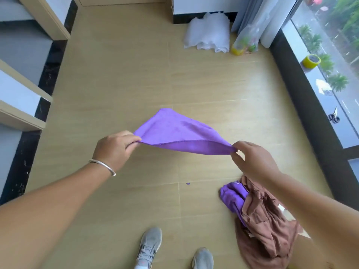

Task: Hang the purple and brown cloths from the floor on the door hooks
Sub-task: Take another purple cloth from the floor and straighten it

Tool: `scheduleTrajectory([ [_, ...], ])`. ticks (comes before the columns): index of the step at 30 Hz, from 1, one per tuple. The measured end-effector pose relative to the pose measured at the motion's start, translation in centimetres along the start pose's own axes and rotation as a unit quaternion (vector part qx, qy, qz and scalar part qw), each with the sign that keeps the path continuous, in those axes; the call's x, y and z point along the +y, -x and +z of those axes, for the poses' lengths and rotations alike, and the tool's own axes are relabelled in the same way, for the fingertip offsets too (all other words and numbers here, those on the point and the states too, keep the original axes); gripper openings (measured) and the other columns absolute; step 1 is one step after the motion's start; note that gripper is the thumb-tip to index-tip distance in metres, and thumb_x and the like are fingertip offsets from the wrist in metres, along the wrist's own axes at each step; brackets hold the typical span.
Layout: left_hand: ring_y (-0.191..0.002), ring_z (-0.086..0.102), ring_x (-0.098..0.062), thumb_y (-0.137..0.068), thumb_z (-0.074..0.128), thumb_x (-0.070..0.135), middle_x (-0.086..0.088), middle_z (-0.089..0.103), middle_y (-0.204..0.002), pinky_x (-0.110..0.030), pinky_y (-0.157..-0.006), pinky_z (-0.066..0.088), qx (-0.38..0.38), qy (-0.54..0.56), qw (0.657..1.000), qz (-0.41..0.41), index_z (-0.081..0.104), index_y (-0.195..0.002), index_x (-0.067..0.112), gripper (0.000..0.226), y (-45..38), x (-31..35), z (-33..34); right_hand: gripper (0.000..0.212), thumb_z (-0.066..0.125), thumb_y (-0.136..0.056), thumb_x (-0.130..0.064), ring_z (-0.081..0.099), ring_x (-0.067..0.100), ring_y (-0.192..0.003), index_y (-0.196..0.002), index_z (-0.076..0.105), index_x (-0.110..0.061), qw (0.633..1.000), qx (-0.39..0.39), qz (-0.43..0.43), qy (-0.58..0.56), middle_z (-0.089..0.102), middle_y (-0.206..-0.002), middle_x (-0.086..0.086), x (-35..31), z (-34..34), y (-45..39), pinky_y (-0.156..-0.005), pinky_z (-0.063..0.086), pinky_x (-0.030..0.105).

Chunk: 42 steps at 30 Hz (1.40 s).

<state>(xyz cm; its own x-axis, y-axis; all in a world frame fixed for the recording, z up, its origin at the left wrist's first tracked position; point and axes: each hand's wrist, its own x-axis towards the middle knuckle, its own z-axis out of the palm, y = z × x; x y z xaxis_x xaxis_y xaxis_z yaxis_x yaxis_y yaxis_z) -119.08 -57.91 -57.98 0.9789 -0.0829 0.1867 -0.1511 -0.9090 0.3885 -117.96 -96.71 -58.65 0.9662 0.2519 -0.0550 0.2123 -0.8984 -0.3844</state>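
A purple cloth (178, 133) is stretched in the air between my two hands, above the wooden floor. My left hand (114, 148) pinches its left corner. At the other end my right hand (252, 160) pinches the right corner. Brown cloths (268, 226) lie in a crumpled heap on the floor at the lower right, under my right forearm. Another purple cloth (232, 197) is tucked into the left side of that heap. No door hooks are in view.
White plastic sheeting (207, 33) and a clear bag (246, 39) lie by the far wall. A yellow tape roll (310, 62) and scissors (333, 116) sit on the window ledge at right. Shelving (21, 90) lines the left. My shoes (149, 247) stand below.
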Motion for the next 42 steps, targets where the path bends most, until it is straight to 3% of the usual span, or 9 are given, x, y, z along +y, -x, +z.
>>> scheduleTrajectory([
  [7, -0.063, 0.066, -0.021, -0.061, 0.087, 0.002, 0.002, 0.069, -0.074, -0.031, -0.052, 0.050, -0.125, -0.058, 0.990, 0.030, 0.074, -0.072, 0.014, 0.020, 14.6, -2.9, 13.3, 0.003, 0.057, -0.075, -0.013, 0.059, 0.032, -0.079, -0.078, 0.057, -0.011, 0.974, -0.177, -0.030, 0.138, 0.063, -0.077, 0.008, 2.6, 17.3, 8.3, -0.063, 0.041, 0.035],
  [11, -0.058, 0.064, -0.020, -0.056, 0.088, 0.005, 0.002, 0.065, -0.065, -0.026, -0.049, 0.048, -0.223, -0.077, 0.971, 0.034, 0.070, -0.063, 0.015, 0.022, 23.4, -4.6, 21.8, 0.016, 0.067, -0.062, -0.004, 0.060, 0.031, -0.065, -0.070, 0.056, -0.011, 0.957, -0.240, -0.052, 0.153, 0.060, -0.067, 0.008, 4.4, 27.5, 14.1, -0.053, 0.034, 0.031],
  [15, -0.081, 0.066, -0.023, -0.079, 0.072, 0.017, 0.002, 0.068, -0.081, -0.031, -0.065, 0.049, -0.360, -0.106, 0.927, 0.014, 0.071, -0.077, 0.017, 0.003, 30.9, -6.1, 28.5, 0.020, 0.056, -0.073, -0.003, 0.061, 0.030, -0.078, -0.089, 0.055, -0.014, 0.938, -0.298, -0.062, 0.167, 0.061, -0.083, 0.006, 6.1, 35.4, 19.6, -0.058, 0.029, 0.031],
  [18, -0.098, 0.060, -0.020, -0.093, 0.051, 0.028, 0.005, 0.066, -0.098, -0.031, -0.076, 0.043, -0.445, -0.157, 0.881, 0.016, 0.066, -0.095, 0.021, 0.016, 36.2, -6.6, 32.3, 0.028, 0.047, -0.080, -0.004, 0.059, 0.027, -0.087, -0.103, 0.051, -0.019, 0.911, -0.358, -0.055, 0.197, 0.057, -0.095, 0.002, 7.0, 39.8, 23.9, -0.063, 0.031, 0.031],
  [22, -0.099, 0.059, -0.022, -0.097, 0.044, 0.034, 0.003, 0.064, -0.101, -0.032, -0.068, 0.036, -0.492, -0.161, 0.855, -0.013, 0.055, -0.099, 0.023, 0.016, 40.6, -6.8, 34.2, 0.030, 0.044, -0.083, -0.005, 0.057, 0.026, -0.094, -0.107, 0.055, -0.020, 0.894, -0.400, -0.033, 0.200, 0.053, -0.104, 0.004, 7.7, 42.7, 26.9, -0.067, 0.031, 0.031],
  [27, -0.087, 0.059, -0.025, -0.094, 0.051, 0.028, 0.004, 0.066, -0.093, -0.033, -0.064, 0.041, -0.417, -0.055, 0.896, -0.141, 0.059, -0.097, 0.023, 0.010, 39.5, -8.2, 34.7, 0.019, 0.046, -0.080, -0.015, 0.054, 0.025, -0.092, -0.093, 0.059, -0.020, 0.911, -0.380, 0.008, 0.162, 0.056, -0.095, 0.001, 8.7, 43.7, 25.9, -0.066, 0.030, 0.030],
  [33, -0.087, 0.061, -0.026, -0.091, 0.057, 0.016, 0.003, 0.067, -0.094, -0.034, -0.067, 0.046, -0.300, 0.022, 0.935, -0.187, 0.067, -0.098, 0.023, 0.014, 32.3, -9.9, 36.1, 0.023, 0.049, -0.092, -0.026, 0.055, 0.033, -0.074, -0.077, 0.055, -0.010, 0.968, -0.227, 0.106, 0.020, 0.055, -0.077, 0.005, 9.8, 43.8, 20.4, -0.055, 0.036, 0.035],
  [38, -0.094, 0.062, -0.031, -0.092, 0.057, 0.012, -0.008, 0.068, -0.102, -0.039, -0.075, 0.048, -0.197, 0.039, 0.966, -0.163, 0.068, -0.106, 0.011, 0.018, 24.4, -12.4, 38.3, 0.019, 0.054, -0.093, -0.025, 0.051, 0.029, -0.065, -0.079, 0.056, -0.011, 0.976, -0.074, 0.185, -0.092, 0.057, -0.068, 0.005, 11.8, 43.6, 12.9, -0.056, 0.039, 0.036],
  [42, -0.095, 0.059, -0.033, -0.094, 0.053, 0.009, -0.011, 0.066, -0.101, -0.040, -0.075, 0.046, -0.131, 0.039, 0.983, -0.125, 0.066, -0.105, 0.008, 0.017, 17.0, -15.2, 41.3, 0.013, 0.051, -0.095, -0.030, 0.052, 0.021, -0.071, -0.089, 0.059, -0.020, 0.968, -0.005, 0.220, -0.118, 0.059, -0.077, -0.003, 13.5, 44.7, 5.6, -0.060, 0.038, 0.033],
])
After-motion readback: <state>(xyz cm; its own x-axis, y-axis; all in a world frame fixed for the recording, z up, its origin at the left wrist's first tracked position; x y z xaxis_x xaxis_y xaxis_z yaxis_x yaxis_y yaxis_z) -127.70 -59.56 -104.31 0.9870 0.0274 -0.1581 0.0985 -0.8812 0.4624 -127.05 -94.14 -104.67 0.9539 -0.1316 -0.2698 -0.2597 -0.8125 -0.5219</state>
